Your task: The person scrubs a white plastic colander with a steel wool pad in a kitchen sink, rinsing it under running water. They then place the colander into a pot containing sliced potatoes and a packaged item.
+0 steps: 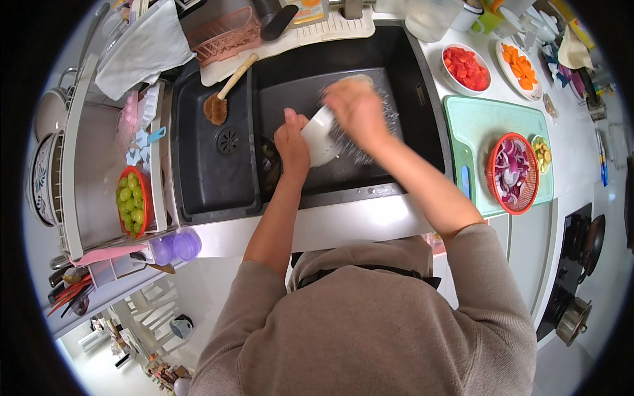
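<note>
In the large basin of the black sink (421, 94), my left hand (292, 141) grips the rim of a white dish (319, 131), thumb pointing up. The dish is tilted, and part of it is hidden. My right hand (359, 109) is over its far right side, blurred by motion. A pale tan thing (364, 79) shows beyond the right knuckles; blur hides what it is and whether that hand holds it. Bright streaks of water spray surround the right wrist. Dark scraps (270, 163) lie by my left wrist, partly covered.
A wooden-handled brush (216, 110) rests in the small left basin. On the right, a green cutting board (470, 126) bears a red basket (531, 195) of sliced onion. Behind it are a bowl of red chunks (465, 69) and a plate of carrot slices (519, 67). Green grapes (130, 203) stand left.
</note>
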`<state>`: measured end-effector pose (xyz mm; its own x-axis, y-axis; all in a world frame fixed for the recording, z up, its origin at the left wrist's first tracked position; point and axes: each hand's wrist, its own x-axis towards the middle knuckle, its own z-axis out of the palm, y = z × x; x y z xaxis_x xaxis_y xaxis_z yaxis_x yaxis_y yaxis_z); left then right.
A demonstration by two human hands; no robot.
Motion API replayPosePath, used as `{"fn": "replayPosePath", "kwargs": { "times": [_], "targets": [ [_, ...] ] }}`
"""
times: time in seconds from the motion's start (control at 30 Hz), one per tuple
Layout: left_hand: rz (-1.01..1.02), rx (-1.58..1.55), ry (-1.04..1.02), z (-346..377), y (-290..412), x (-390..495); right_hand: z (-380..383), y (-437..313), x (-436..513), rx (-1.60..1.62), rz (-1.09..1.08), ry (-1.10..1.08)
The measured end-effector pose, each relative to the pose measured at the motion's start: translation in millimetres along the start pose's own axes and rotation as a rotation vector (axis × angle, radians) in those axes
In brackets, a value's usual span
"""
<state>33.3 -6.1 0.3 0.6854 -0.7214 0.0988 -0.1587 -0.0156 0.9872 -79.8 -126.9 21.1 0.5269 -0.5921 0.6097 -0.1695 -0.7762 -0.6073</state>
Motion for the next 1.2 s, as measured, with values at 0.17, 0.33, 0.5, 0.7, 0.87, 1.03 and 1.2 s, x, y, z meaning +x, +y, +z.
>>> {"fn": "replayPosePath", "kwargs": {
  "times": [0.17,0.33,0.5,0.7,0.87,1.03,1.2],
  "targets": [
    [-0.063,-0.004,0.038,8.9,2.3,-1.8,-1.0,6.7,2.5,-0.114,-0.030,0.059],
    [-0.021,-0.005,0.028,2.6,-2.4,-4.9,2.8,-12.5,-1.6,-0.092,-0.120,0.037],
    [-0.001,-0.120,-0.040,-3.7,6.4,0.7,-31.5,45.1,16.2,0.070,0.262,0.054],
    [-0.074,-0.245,0.047,2.1,4.8,9.1,-67.1,54.2,4.3,0.686,0.585,0.305],
    [-0.104,-0.277,0.053,5.4,3.8,6.2,-79.7,36.2,-1.6,0.949,0.620,0.257],
    [-0.102,-0.316,0.064,8.2,3.6,6.9,-71.7,30.0,-5.3,1.064,0.638,0.335],
    [-0.040,-0.177,0.012,17.6,20.6,2.6,-38.0,13.9,-6.2,0.024,0.363,0.152]
  ]
}}
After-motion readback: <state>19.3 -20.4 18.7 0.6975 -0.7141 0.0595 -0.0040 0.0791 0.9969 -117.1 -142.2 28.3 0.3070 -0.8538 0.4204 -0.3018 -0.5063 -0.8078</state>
